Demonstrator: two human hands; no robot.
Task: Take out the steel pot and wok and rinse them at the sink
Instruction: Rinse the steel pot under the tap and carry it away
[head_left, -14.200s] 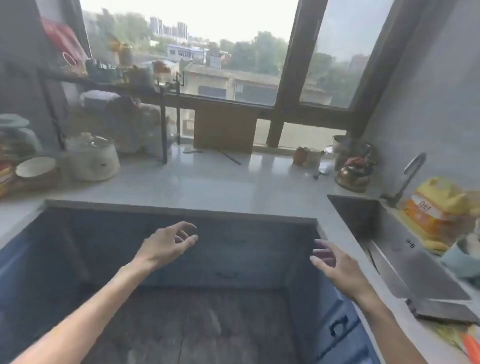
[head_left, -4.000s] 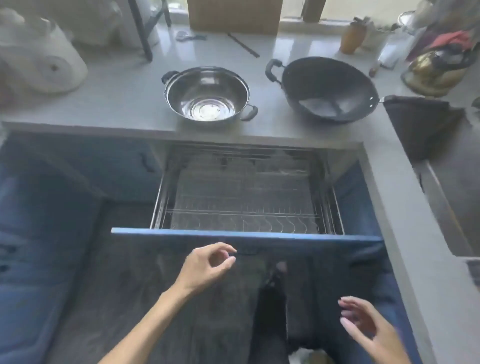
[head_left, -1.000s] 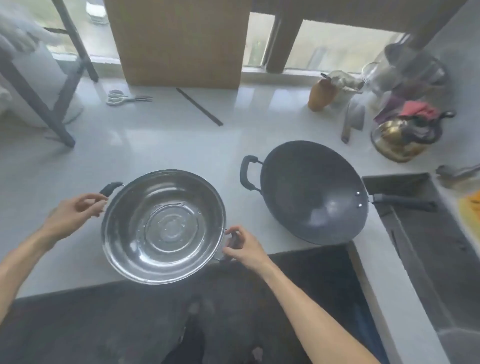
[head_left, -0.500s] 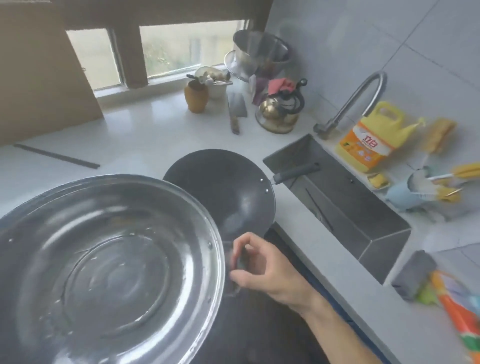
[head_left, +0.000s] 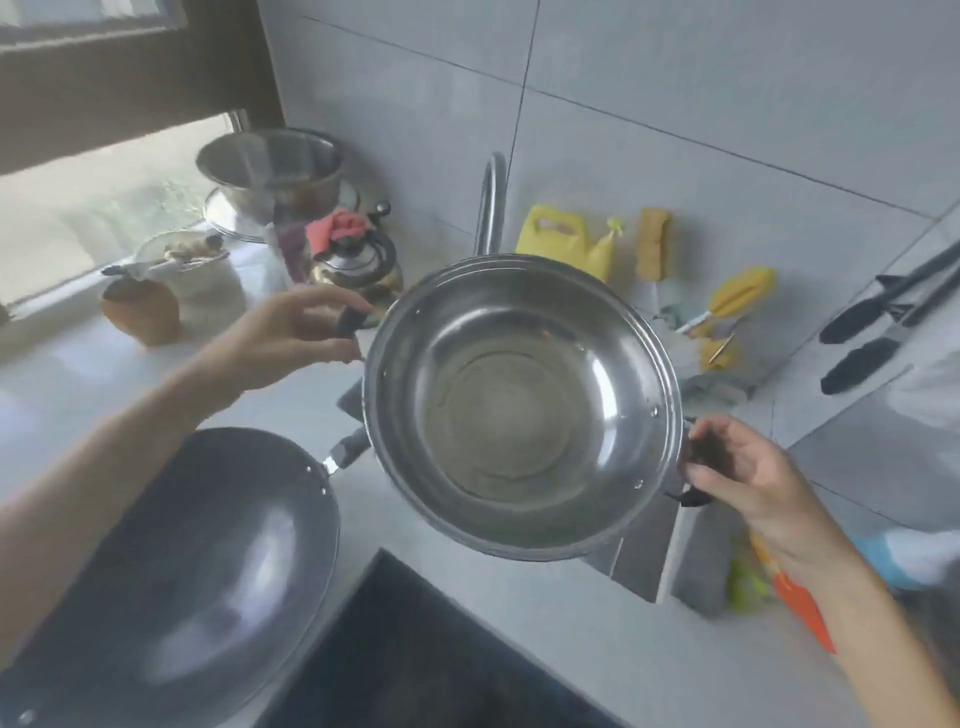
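Note:
The shiny steel pot (head_left: 519, 405) hangs in the air above the sink (head_left: 636, 558), tilted a little toward me, with nothing inside. My left hand (head_left: 280, 332) pinches its black far-left handle. My right hand (head_left: 743, 467) grips the black handle on its right side. The dark wok (head_left: 171, 561) rests on the grey counter at the lower left, and its long handle points toward the sink and runs under the pot. The curved tap (head_left: 491, 202) rises just behind the pot's far rim. Most of the sink basin is hidden by the pot.
A brass kettle (head_left: 358, 260) with a red cloth, a steel bowl (head_left: 270, 166) and jars stand at the back left. Yellow detergent (head_left: 561, 241) and brushes (head_left: 727, 306) line the wall behind the sink. Black tongs (head_left: 883, 322) lie at right. A grey sponge (head_left: 701, 577) sits by the sink.
The pot has moved from low left, close to me, rightward to above the sink. My left hand is in view again on its handle. The view has swung right toward the wall.

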